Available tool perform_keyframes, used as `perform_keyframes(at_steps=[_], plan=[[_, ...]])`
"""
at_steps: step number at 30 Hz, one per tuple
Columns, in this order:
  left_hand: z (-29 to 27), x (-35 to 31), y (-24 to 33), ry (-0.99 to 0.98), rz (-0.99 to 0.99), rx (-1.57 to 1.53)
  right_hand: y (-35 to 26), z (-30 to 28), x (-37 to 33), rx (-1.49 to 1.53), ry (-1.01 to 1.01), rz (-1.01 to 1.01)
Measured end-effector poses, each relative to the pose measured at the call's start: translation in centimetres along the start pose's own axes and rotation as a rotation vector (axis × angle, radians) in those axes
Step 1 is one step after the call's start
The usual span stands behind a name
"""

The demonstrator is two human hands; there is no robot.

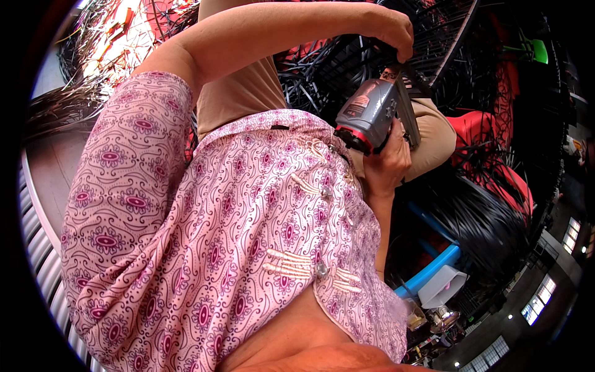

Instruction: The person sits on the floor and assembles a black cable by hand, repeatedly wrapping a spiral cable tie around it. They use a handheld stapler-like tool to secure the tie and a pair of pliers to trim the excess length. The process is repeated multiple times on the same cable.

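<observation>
My right hand (392, 155) is wrapped round the handle of a grey handheld power tool (372, 105) with a red end, held over my lap. The tool's narrow nose points up towards a black slatted frame (427, 62) and sits against or very near its edge. My left arm reaches across from the left. The left hand (393, 34) hangs over the frame just above the nose, its fingers bent down and closed. What they hold, if anything, is hidden.
Tangled black strips (310, 74) lie beyond my knees. At the right are a bundle of black strands (483, 211), a blue curved rail (431, 270) and red pieces (474, 127). A green object (539, 51) stands at the far right. More strands (68, 105) lie at left.
</observation>
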State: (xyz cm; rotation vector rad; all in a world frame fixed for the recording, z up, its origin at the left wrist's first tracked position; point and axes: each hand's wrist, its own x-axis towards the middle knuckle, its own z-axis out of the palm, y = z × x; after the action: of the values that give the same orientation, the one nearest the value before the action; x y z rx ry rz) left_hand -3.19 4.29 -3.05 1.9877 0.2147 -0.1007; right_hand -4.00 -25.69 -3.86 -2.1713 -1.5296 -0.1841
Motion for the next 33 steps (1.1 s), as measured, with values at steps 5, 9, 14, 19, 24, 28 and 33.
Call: perform_keyframes(at_steps=[5,9,14,19,24,28,33], plan=[[-0.3,-0.2,0.9,-0.026,-0.119,-0.009,-0.4,0.2,-0.1,-0.021,-0.019,0.042],[-0.3,-0.3,-0.1,-0.005,-0.088,-0.034,0.7,0.7,0.0,-0.023,0.004,-0.035],[0.0,0.8,-1.2,-0.045,0.043,-0.061,1.4,-0.6,-1.2,0.027,0.052,-0.063],[-0.5,0.4,-1.2,-0.093,0.050,-0.051,3.8,-3.6,-2.7,0.161,0.205,0.126],[0.7,-2.6,-0.3,0.044,0.279,0.227,3.9,-11.9,1.2,0.072,0.325,0.839],[1.8,-3.4,0.4,0.190,0.409,0.503,10.9,-15.3,0.4,0.499,0.604,0.861],[1.9,-5.0,0.6,0.219,0.433,0.531,21.1,-16.2,-0.9,0.822,0.458,0.984]])
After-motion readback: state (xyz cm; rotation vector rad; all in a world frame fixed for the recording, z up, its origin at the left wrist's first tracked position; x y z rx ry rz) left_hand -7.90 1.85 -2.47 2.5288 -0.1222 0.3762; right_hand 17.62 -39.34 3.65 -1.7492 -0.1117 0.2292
